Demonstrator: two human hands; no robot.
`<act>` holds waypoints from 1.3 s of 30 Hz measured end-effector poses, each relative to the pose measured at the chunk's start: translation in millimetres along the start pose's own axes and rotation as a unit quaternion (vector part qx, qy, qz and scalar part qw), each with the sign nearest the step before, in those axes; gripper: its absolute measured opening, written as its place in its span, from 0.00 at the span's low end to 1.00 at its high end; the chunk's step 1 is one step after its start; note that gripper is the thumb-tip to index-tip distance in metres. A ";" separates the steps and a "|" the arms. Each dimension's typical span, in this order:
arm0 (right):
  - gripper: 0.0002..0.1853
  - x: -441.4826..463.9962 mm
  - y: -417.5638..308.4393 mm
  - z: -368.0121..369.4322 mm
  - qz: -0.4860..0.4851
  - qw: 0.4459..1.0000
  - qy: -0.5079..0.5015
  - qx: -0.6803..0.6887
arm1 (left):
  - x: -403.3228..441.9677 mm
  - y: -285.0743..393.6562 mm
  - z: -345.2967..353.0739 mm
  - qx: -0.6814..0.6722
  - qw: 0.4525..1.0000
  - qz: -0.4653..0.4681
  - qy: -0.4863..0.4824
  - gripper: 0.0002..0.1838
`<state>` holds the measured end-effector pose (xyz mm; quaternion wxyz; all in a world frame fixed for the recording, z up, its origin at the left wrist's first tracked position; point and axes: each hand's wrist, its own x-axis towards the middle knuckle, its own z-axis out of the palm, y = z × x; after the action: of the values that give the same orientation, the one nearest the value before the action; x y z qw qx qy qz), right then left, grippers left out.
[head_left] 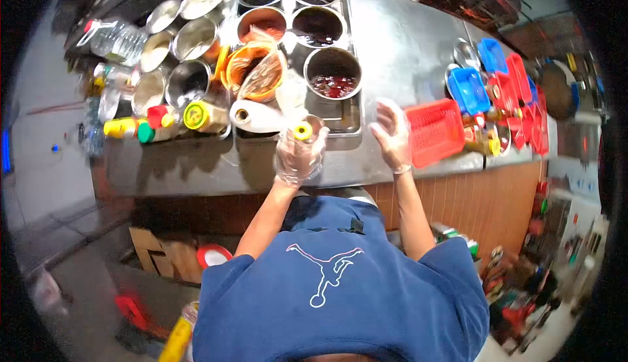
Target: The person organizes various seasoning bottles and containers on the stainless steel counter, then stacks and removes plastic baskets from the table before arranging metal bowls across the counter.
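My left hand (299, 156), in a clear plastic glove, is closed around a bottle with a yellow cap (302, 130); most of its body is hidden by my fingers. To its left lies a white roll (258, 117) with a dark hole at its end. My right hand (393, 138), also gloved, is held over the counter with fingers apart and nothing in it. A red plastic basket (437, 131) stands just right of that hand. Beyond my left hand, a steel pot (332, 74) holds dark red contents, and an orange container (254, 71) has a clear plastic bag in it.
More steel pots (318, 27) stand in the metal tray (355, 110). Several lidded jars and bottles, one a yellow-lidded jar (204, 117), crowd the left. Blue baskets (467, 90) and red ones stand at the right. The steel counter's (261, 175) front edge runs before my body.
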<state>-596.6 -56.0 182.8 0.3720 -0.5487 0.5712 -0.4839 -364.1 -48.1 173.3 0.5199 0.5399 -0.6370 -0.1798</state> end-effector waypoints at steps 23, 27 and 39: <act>0.22 -203.9 62.4 -87.8 0.146 0.978 0.148 0.015 | -3.1 -14.9 63.2 0.159 0.978 -0.068 -0.112 0.18; 0.23 -216.5 65.8 -140.4 0.163 0.975 0.151 0.011 | -16.3 -39.5 73.1 0.226 0.970 -0.083 0.029 0.34; 0.25 -284.0 98.3 -301.2 0.157 0.947 0.281 0.015 | -77.5 124.9 175.1 0.142 0.989 0.025 -0.031 0.21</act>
<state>-876.4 261.0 135.0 0.2762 -0.2877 0.7242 -0.5625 -586.2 5.5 166.7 0.4223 0.5863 -0.6852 -0.0918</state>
